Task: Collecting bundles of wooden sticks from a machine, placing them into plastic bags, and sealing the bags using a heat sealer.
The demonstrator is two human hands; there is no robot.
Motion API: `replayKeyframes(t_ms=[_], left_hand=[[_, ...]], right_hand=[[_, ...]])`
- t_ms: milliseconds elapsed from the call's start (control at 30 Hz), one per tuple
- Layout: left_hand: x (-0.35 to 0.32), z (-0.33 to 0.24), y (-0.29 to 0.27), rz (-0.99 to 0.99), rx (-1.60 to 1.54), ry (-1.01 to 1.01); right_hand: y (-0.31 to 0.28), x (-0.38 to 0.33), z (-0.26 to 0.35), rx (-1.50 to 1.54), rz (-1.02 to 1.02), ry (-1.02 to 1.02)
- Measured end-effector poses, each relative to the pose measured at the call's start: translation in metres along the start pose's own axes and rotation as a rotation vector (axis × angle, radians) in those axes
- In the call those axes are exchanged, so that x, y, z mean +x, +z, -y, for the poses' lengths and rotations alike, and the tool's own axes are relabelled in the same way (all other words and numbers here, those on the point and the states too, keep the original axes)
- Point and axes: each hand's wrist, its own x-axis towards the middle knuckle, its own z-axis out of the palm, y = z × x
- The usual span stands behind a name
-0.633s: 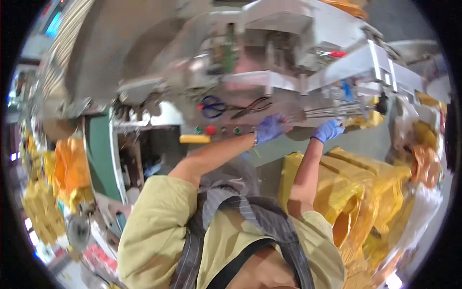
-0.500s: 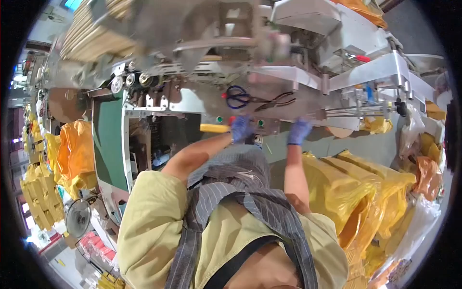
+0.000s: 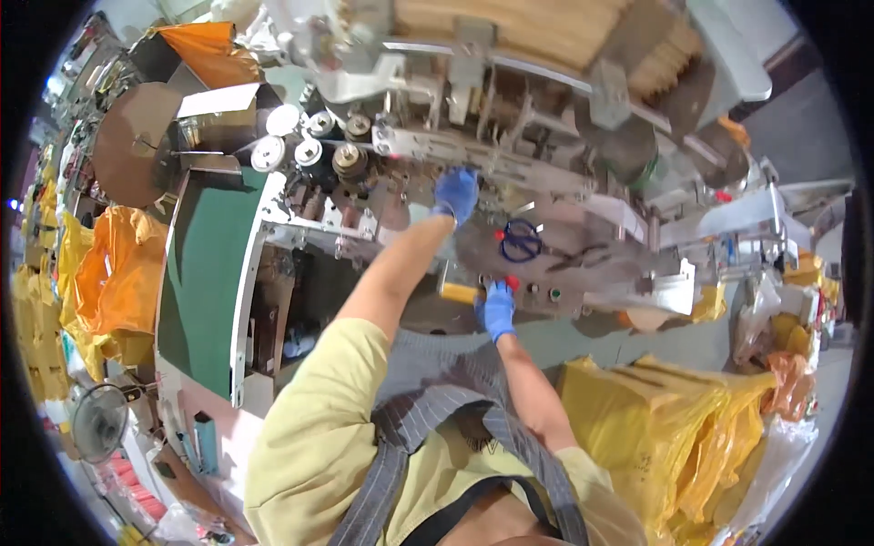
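Landmark = scissors w/ blue loop handles (image 3: 521, 240), lying on the grey metal top (image 3: 478, 244). L hand (image 3: 456, 194), blue glove on, is up & L of the scissors, at the machine (image 3: 519, 166), whose metal rail runs along the far side of them. Its fingertips are lost among the machine parts, so can't tell if they're spread, pressed tog. or pinching sth.

R hand (image 3: 497, 309), also blue-gloved, is on the nr side of the scissors, a bit L, at the row of btns. Fingers point away from the wearer & look close tog.; red button (image 3: 513, 283) is just beside them, slightly R, also on nr side of scissors. Can't tell if a finger touches or presses it, or if anything's pinched. Green button (image 3: 555, 295) is nr side & R of the scissors; yellow bar (image 3: 459, 293) is nr side & L, close to R hand.

Pliers (image 3: 580, 257) lie just R of the scissors, a bit blurred. Rollers (image 3: 309, 153) stand well L of the scissors, on the far side; green belt (image 3: 205, 291) is further L, w/ an orange bag (image 3: 123, 273) past it. Brown disc (image 3: 132, 146) is far L too, further from the wearer than the scissors. Big yellow bags (image 3: 619, 428) are nr side & R of the scissors, beside the wearer's R arm. Tan stack (image 3: 528, 27) sits well beyond the scissors, blurred.
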Motion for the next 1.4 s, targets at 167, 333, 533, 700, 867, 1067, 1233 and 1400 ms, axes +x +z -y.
replayKeyframes(t_ms=[167, 333, 533, 700, 867, 1067, 1233, 1400], left_hand=[[-0.011, -0.024, 0.004, 0.114, -0.117, -0.055], [-0.01, -0.017, 0.001, 0.161, -0.041, 0.044], [-0.001, 0.005, 0.012, 0.031, -0.242, 0.034], [0.026, -0.003, -0.013, 0.202, -0.149, 0.105], [0.017, 0.002, 0.012, 0.233, -0.077, 0.077], [0.012, -0.001, 0.008, 0.313, -0.143, 0.007], [0.019, -0.006, -0.015, 0.504, -0.013, 0.008], [0.013, 0.02, -0.009, 0.319, -0.013, -0.082]], right_hand=[[0.01, -0.025, -0.027, 0.073, -0.001, 0.005], [0.001, -0.031, -0.027, 0.024, 0.113, 0.001], [-0.014, -0.01, -0.025, 0.086, 0.21, -0.067], [-0.02, 0.007, -0.021, 0.026, 0.286, -0.09], [-0.024, 0.004, -0.017, -0.067, 0.405, -0.051], [-0.028, -0.001, -0.015, -0.105, 0.418, -0.092], [-0.043, -0.051, -0.057, 0.242, 0.195, -0.187], [-0.053, -0.11, -0.137, 0.136, 0.336, 0.102]])
